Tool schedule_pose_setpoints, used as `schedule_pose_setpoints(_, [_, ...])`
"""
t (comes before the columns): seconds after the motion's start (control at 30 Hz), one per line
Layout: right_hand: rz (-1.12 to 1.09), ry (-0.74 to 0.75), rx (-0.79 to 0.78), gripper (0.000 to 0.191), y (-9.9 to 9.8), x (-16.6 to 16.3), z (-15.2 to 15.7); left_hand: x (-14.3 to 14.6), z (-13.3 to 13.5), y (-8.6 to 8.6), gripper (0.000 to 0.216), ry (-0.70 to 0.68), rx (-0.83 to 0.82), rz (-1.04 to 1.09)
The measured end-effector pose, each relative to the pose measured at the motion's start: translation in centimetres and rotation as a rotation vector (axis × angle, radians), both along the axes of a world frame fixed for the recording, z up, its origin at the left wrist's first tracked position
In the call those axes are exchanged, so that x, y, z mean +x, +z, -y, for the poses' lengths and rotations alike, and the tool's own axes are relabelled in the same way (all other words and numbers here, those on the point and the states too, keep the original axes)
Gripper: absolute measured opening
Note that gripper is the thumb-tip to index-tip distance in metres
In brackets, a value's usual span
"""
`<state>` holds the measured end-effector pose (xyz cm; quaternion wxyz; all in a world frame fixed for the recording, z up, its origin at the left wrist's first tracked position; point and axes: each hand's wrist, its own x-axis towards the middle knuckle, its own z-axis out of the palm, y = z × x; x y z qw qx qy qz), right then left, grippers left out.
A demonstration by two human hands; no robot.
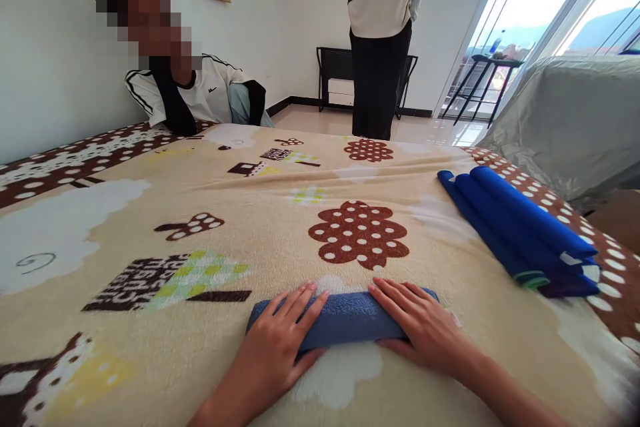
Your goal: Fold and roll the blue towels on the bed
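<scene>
A rolled blue towel [347, 317] lies across the near part of a patterned beige blanket [280, 227]. My left hand [277, 340] rests flat on the roll's left end, fingers stretched out over it. On the right end my right hand [417, 323] lies the same way, fingers extended and pointing toward the left hand. Both hands press on the roll without gripping it.
A stack of folded bright-blue cloths [520, 230] lies on the blanket at the right. One person [193, 90] sits at the far left edge; another [380, 33] stands beyond the far edge. A covered grey sofa [575, 120] is at right.
</scene>
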<state>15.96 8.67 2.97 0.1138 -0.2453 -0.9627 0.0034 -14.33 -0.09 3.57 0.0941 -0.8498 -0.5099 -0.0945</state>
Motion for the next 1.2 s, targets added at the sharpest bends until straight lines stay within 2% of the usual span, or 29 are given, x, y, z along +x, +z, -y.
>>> schedule_pose_setpoints(0.1, [0.015, -0.006, -0.070, 0.078, -0.2, 0.7, -1.0, -1.6, 0.1, -0.4, 0.069, 0.011, 0.042, -0.014])
schedule_pose_setpoints(0.23, [0.043, -0.029, -0.112, 0.080, -0.3, 1.0, -1.3, -2.2, -0.2, -0.7, 0.072, 0.021, 0.051, 0.013])
schedule_pose_setpoints(0.43, [0.012, -0.095, -0.139, 0.067, -1.6, 3.9, -1.9, -5.8, -0.4, -2.2, 0.067, -0.038, -0.008, 0.016])
schedule_pose_setpoints(0.57, [-0.009, -0.125, -0.200, 0.067, -1.9, 4.5, -2.0, -7.3, -0.3, -2.8, 0.063, -0.006, 0.014, 0.014])
schedule_pose_setpoints(0.7, [-0.028, -0.127, -0.094, 0.071, -1.9, 5.5, -2.0, -6.3, 0.4, -2.0, 0.054, 0.073, 0.168, 0.009])
schedule_pose_setpoints(0.77, [-0.056, -0.131, 0.007, 0.069, -2.1, 6.5, -2.1, -5.2, 1.2, -1.6, 0.043, 0.123, 0.206, 0.034])
schedule_pose_setpoints(0.83, [-0.090, -0.156, 0.052, 0.064, -2.5, 7.4, -2.2, -4.1, 2.0, -1.3, 0.043, 0.159, 0.240, 0.057])
schedule_pose_setpoints(0.9, [-0.121, -0.196, 0.013, 0.061, -2.8, 7.6, -2.1, -3.3, 2.4, -1.4, 0.051, 0.163, 0.268, 0.058])
schedule_pose_setpoints(0.97, [-0.141, -0.229, -0.095, 0.063, -2.9, 7.2, -2.1, -3.1, 2.2, -1.7, 0.053, 0.149, 0.254, 0.047])
schedule_pose_setpoints(1.1, [-0.171, -0.247, -0.278, 0.053, -1.9, 6.0, -2.9, -4.3, 0.4, -2.1, 0.052, 0.145, 0.080, 0.133])
schedule_pose_setpoints(1.2, [-0.184, -0.254, -0.290, 0.042, 1.1, 6.0, -4.2, -5.1, -0.9, -1.5, 0.049, 0.178, -0.059, 0.253])
